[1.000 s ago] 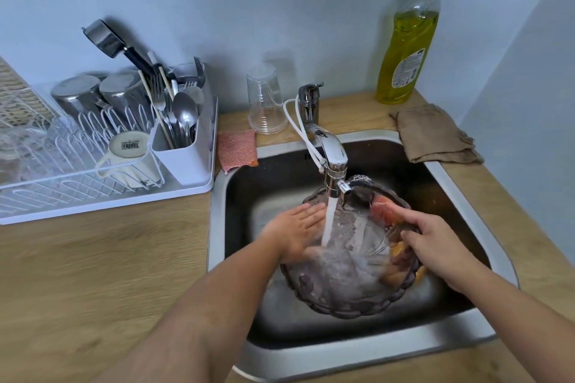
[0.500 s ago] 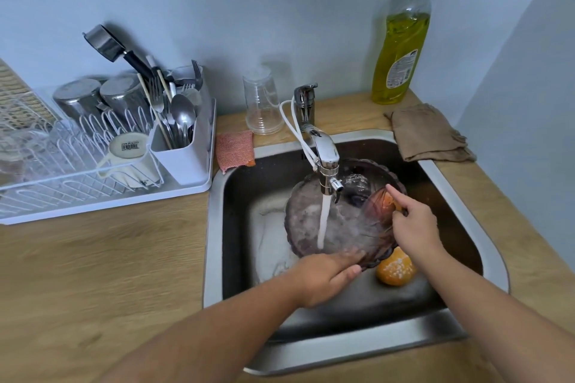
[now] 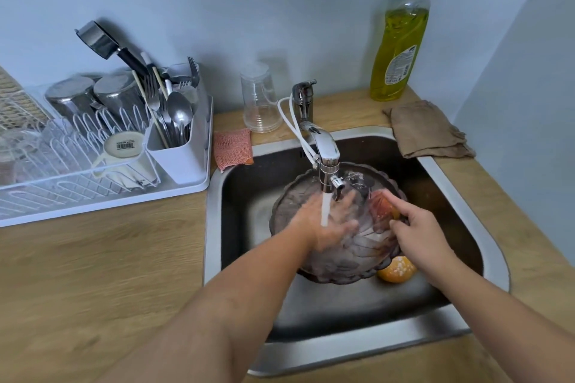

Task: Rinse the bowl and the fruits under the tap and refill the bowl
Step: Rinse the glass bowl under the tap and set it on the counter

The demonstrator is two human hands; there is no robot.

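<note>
Under the tap [image 3: 323, 152], left hand [image 3: 329, 224] has moved from the rim into the bowl [image 3: 339, 261], fingers spread, rubbing. Right hand [image 3: 413, 227] pinches rim. Orange [image 3: 396, 269] beside bowl: unrinsed, refill pending.

A dish rack [image 3: 77, 177] (cutlery, cups), soap bottle [image 3: 399, 40], brown cloth [image 3: 426, 130], and upturned plastic cup [image 3: 259, 99].

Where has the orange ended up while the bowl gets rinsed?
The orange lies on the sink floor, tucked against the near right edge of the glass bowl, just below the right hand.
</note>
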